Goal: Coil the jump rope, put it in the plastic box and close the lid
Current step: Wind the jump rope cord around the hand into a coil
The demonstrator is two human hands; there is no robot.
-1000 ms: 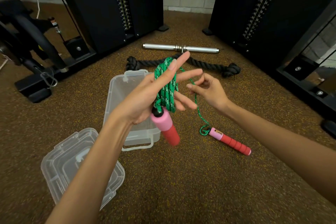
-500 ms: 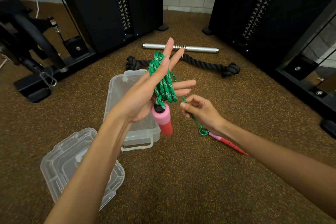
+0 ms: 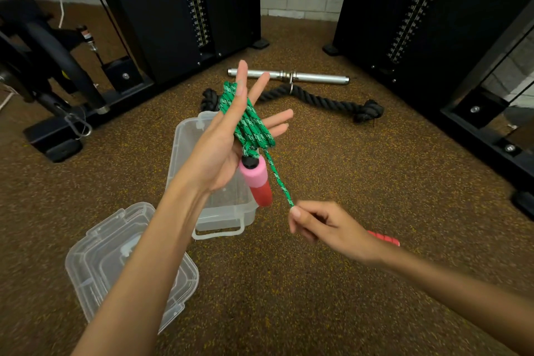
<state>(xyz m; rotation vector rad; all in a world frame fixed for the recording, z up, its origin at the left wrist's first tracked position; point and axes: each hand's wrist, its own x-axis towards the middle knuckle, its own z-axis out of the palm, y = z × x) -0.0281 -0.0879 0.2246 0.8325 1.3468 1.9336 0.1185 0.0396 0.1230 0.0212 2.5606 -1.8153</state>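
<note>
- Since half a second ago, our right hand (image 3: 329, 228) has drawn down and outward, pulling the free run of rope taut.
- Speckled brown rubber floor (image 3: 318, 283): carries all items.
- Clear plastic lid (image 3: 115, 257): lies off, nearest us at left.
- Clear plastic box (image 3: 187, 141): open, directly beneath our left hand (image 3: 225, 141).
- Left hand: fingers spread apart and upright, acting as a former; one pink-and-red foam handle (image 3: 257, 182) hangs below the palm.
- Green braided jump rope (image 3: 251, 127): wound lengthwise over the left hand; its tail slants down-right to our right hand.
- Right hand: thumb and forefinger pinched on the rope; the second red handle (image 3: 385, 238) shows just behind the wrist.
- Next wrap, we judge, runs up along the left hand's long axis.
</note>
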